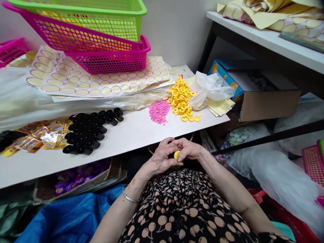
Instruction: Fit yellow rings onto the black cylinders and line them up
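My left hand (160, 158) and my right hand (189, 148) meet just below the white table's front edge (121, 153), over my lap. Together they pinch a small yellow ring (176, 154), most of it covered by my fingers. On the table beyond lie a heap of yellow rings (181, 99), a small pile of pink beads (159, 111) and a cluster of black caps (88, 131) to the left.
Sticker sheets (76, 81) lie under stacked pink (106, 57) and green baskets (101, 13). Foil packets (37, 138) sit at the left, a clear plastic bag (210, 87) and an open cardboard box (265, 101) at the right. Bags and boxes crowd the floor.
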{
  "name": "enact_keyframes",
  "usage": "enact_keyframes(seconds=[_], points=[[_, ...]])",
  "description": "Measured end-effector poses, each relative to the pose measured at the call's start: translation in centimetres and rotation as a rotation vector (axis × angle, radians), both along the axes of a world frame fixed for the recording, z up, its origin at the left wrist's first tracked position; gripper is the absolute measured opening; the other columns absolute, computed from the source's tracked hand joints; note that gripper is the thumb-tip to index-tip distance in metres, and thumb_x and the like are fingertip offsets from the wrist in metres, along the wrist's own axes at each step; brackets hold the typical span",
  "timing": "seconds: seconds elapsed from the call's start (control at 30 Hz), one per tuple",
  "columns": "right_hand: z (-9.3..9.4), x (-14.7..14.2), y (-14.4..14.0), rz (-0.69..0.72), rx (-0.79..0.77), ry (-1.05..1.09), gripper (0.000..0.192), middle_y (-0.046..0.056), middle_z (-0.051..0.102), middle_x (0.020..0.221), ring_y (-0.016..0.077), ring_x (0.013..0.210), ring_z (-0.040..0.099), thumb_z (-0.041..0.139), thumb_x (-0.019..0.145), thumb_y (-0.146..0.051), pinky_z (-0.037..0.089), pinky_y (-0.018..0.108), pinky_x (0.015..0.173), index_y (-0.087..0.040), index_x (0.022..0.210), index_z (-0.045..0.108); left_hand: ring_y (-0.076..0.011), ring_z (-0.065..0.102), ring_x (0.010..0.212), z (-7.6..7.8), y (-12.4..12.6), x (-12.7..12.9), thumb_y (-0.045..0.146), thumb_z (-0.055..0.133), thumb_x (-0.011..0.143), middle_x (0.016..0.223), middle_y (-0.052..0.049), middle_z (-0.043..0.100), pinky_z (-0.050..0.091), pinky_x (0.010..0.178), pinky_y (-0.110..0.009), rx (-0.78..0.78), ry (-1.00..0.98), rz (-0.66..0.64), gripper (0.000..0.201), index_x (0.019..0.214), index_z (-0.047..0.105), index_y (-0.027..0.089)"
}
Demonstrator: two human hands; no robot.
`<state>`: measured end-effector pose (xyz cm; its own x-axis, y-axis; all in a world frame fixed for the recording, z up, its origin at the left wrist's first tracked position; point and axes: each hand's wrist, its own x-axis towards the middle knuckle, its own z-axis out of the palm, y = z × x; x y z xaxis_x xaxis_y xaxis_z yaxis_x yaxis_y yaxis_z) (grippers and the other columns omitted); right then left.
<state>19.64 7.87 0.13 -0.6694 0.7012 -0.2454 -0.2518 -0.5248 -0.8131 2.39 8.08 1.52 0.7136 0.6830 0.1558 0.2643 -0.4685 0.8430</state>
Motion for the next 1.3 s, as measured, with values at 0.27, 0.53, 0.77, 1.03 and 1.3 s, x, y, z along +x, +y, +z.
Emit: enact_keyframes(seconds=[0.27, 0.53, 0.77, 1.03, 1.3], points=[[-0.3, 0.9, -1.0, -0.036, 0.134, -0.081, 0.046, -0.002, 0.061, 0.077, 0.0118, 0.071, 0.056, 0.079, 0.042, -0.015, 0.043, 0.022, 0.063, -0.012, 0.086, 0.063, -0.0272, 0.041, 0.114, 0.3, -0.7, 0.8, 0.031, 0.067, 0.071, 0.102, -0.006, 0.063, 0.033, 0.098, -0.042, 0.195, 0.064, -0.077, 0.024, 0.093, 0.067, 0.022], [-0.8, -0.1, -1.4, -0.224, 0.160, -0.040, 0.057, 0.002, 0.062, 0.092, 0.0134, 0.083, 0.056, 0.080, 0.045, -0.013, 0.043, 0.024, 0.073, -0.015, 0.099, 0.061, -0.0247, 0.043, 0.114, -0.5, 0.3, -0.1, 0.036, 0.069, 0.069, 0.094, -0.005, 0.066, 0.032, 0.101, -0.040, 0.130, -0.020, -0.049, 0.026, 0.088, 0.066, 0.019], [-2.3, -0.6, -1.6, -0.069, 0.094, -0.058, 0.058, 0.000, 0.060, 0.084, 0.0112, 0.074, 0.053, 0.080, 0.044, -0.017, 0.039, 0.021, 0.064, -0.013, 0.098, 0.060, -0.0229, 0.053, 0.100, -2.1, -0.7, -0.2, 0.037, 0.070, 0.067, 0.085, -0.005, 0.068, 0.031, 0.101, -0.043, 0.203, -0.032, 0.026, 0.025, 0.083, 0.066, 0.018], [-6.8, -1.2, -0.9, -0.031, 0.553, -0.842, 0.040, 0.003, 0.057, 0.089, 0.0171, 0.080, 0.052, 0.063, 0.060, -0.017, 0.039, 0.028, 0.070, -0.016, 0.099, 0.055, -0.0231, 0.054, 0.100, -2.3, 2.5, -6.9, 0.037, 0.069, 0.068, 0.099, -0.009, 0.063, 0.042, 0.090, -0.041, 0.379, -0.055, 0.388, 0.030, 0.091, 0.064, 0.019], [-7.4, -3.6, 1.0, 0.228, 0.766, -1.329, 0.040, 0.013, 0.061, 0.098, 0.0213, 0.092, 0.057, 0.047, 0.063, -0.001, 0.040, 0.027, 0.075, -0.011, 0.101, 0.056, -0.0288, 0.045, 0.100, -1.0, 11.9, -14.4, 0.035, 0.056, 0.075, 0.101, -0.012, 0.058, 0.037, 0.084, -0.041, 0.554, 0.625, 1.223, 0.023, 0.085, 0.064, 0.016]])
